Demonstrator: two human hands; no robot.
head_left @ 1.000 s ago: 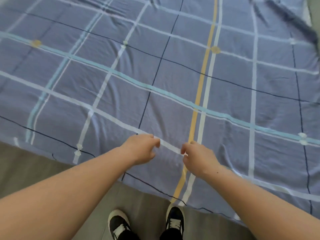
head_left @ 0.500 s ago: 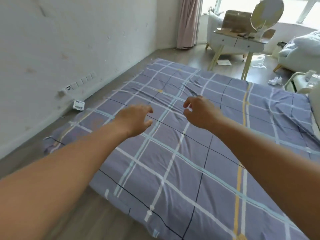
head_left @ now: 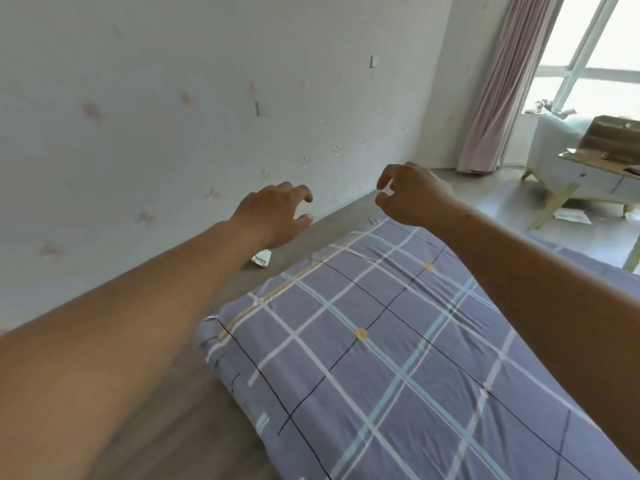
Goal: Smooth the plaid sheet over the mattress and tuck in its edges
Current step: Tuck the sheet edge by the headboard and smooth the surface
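The plaid sheet (head_left: 398, 348), blue-grey with white, teal, black and yellow lines, covers the mattress on the floor, filling the lower right of the head view. Its near-left corner (head_left: 214, 334) wraps round the mattress edge with small folds. Both my arms reach forward in the air above the bed. My left hand (head_left: 273, 213) hovers over the floor strip by the wall, fingers loosely curled, holding nothing. My right hand (head_left: 412, 195) floats above the sheet's far left corner, fingers loosely bent, empty as well.
A white wall (head_left: 173, 116) runs along the left, with a narrow strip of wood floor (head_left: 304, 244) between it and the mattress. A small white box (head_left: 261, 259) lies on that strip. A pink curtain (head_left: 498, 81), window and white desk (head_left: 588, 174) stand at far right.
A second ago both hands pinched the sheet at its near edge; they have let go and lifted. My view has swung up and left towards the wall and the sheet's left corner.
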